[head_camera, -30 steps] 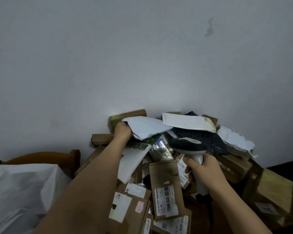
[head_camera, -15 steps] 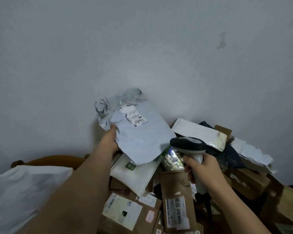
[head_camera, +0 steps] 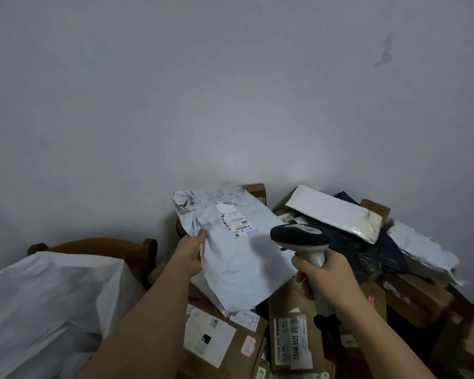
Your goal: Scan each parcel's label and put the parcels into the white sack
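Pale grey plastic fills the middle of my view: a soft mailer parcel [head_camera: 238, 258] held up above the heap, its printed label [head_camera: 237, 218] facing me near the crumpled top end. My left hand [head_camera: 191, 255] pinches the mailer's left edge, thumb on the front. My right hand [head_camera: 324, 274] is wrapped around the handle of a barcode scanner [head_camera: 301, 236], whose dark head sits just beside the mailer's right edge, pointing left toward the label. The two hands are apart, each clamped on its own thing. Below them lie cardboard boxes [head_camera: 290, 332] with labels, and behind the scanner a white padded envelope [head_camera: 331, 212] rests on dark bags. The white sack [head_camera: 47, 302] sits at lower left, draped in front of a wooden chair back [head_camera: 104, 243].
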